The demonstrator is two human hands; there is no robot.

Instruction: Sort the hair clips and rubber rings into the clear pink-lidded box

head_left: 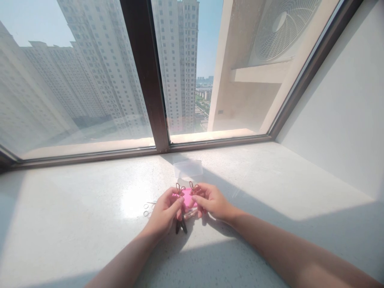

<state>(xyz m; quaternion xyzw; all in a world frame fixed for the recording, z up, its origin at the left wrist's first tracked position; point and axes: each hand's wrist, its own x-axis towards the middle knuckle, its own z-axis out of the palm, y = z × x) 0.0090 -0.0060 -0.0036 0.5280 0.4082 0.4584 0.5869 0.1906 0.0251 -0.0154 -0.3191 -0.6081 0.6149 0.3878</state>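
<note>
My left hand [171, 204] is closed, thumb against fingers, on a small brown bow-shaped piece [179, 188] with thin loops. My right hand [211, 200] pinches a similar brown looped piece [194, 186]. The two hands are close together but apart, above the sill. Between and behind them shows a bright pink flat item [188, 198], partly covered by the fingers. Below my left fingers is a black, two-pronged piece [181, 226]; whether it joins the brown loops is unclear. A small brownish shiny item [191, 214] shows under the hands, too small to name.
Scissors [146, 210] with metal ring handles lie left of my left hand, blades partly hidden behind it. A translucent plastic box [188, 169] stands behind the hands. The pale speckled sill [75, 224] meets a brown window frame [160, 140] and a white wall [339, 120].
</note>
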